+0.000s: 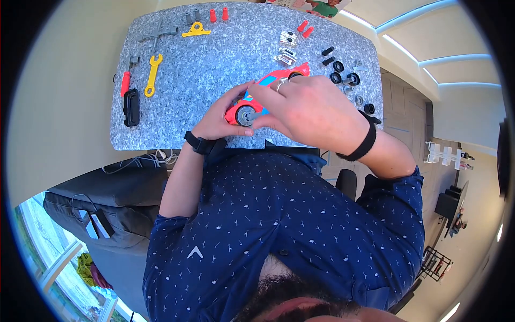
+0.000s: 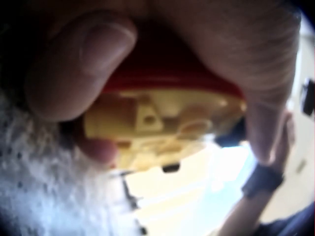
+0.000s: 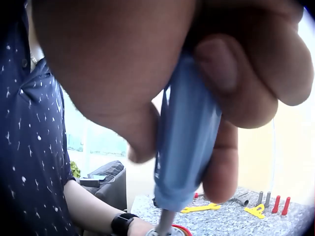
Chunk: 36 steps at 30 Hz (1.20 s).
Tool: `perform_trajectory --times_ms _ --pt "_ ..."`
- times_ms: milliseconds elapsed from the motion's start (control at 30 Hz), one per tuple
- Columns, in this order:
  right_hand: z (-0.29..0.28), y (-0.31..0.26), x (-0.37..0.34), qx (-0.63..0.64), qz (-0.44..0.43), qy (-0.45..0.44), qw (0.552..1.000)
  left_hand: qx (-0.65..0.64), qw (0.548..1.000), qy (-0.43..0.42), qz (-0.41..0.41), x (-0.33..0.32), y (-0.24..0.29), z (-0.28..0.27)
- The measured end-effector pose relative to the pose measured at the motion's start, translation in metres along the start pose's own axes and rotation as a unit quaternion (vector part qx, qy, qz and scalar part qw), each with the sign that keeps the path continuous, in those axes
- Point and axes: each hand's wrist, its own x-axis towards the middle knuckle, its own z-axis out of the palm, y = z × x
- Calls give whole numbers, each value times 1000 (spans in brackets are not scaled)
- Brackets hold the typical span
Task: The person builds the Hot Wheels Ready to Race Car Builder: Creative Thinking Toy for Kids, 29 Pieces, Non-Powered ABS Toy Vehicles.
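A red toy car (image 1: 268, 80) with blue windows is in my left hand (image 1: 215, 117), which grips its end near the table's front edge. The car's yellow underside (image 2: 147, 118) shows between thumb and fingers in the left wrist view. My right hand (image 1: 316, 110) holds a screwdriver by its blue handle (image 3: 187, 132), thumb on one side and fingers on the other. Its grey shaft (image 3: 166, 221) points down at the middle of the car's wheel (image 1: 246, 116), which has a grey hub. Part of the car is hidden behind my right hand.
On the speckled table (image 1: 214, 59), a yellow wrench (image 1: 153, 75), a red-handled tool (image 1: 126, 80) and a black part (image 1: 131, 107) lie left. A yellow piece (image 1: 196, 30) and red pegs (image 1: 213, 15) stand at the back. Several black wheels (image 1: 338, 66) lie right.
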Motion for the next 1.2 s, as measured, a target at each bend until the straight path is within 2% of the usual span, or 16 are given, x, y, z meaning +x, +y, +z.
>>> perform_trajectory --times_ms 33,133,233,333,433,533,633,733,833,933,1033,1133,1200 --pt "0 1 0 7 10 1 1000 -16 1000 -1 -11 0 3 0" --pt "-2 -2 -2 -25 -50 31 998 -29 999 -6 -16 0 2 -1" --pt "0 -6 -2 -25 26 -35 999 -8 1000 -1 2 0 -2 -1" --pt "1 -5 -1 38 -13 26 999 3 1000 -8 -4 1 -1 -3" --pt "1 -9 -3 -5 -44 9 999 8 1000 -16 -8 1 0 -5" --pt "-2 -10 0 -1 55 -74 996 -10 1000 -5 -11 0 0 -1" --pt "2 -3 -2 -5 -38 53 998 -17 1000 -10 -15 4 0 -1" --pt "4 -4 -5 -5 -38 0 999 -28 999 -4 -14 3 -2 -1" --pt "-5 -6 -2 -32 33 -160 986 -31 999 -2 -17 3 -3 0" --pt "-2 -4 -3 -7 -59 2 998 -27 999 -5 -21 4 3 0" --pt "2 -3 -5 5 -53 -22 998 9 1000 -7 -3 3 6 1" --pt "4 -5 -2 -35 5 -86 996 0 1000 -5 -9 3 6 2" --pt "0 -4 -3 -1 -17 -45 999 -16 1000 -3 -18 3 5 2"
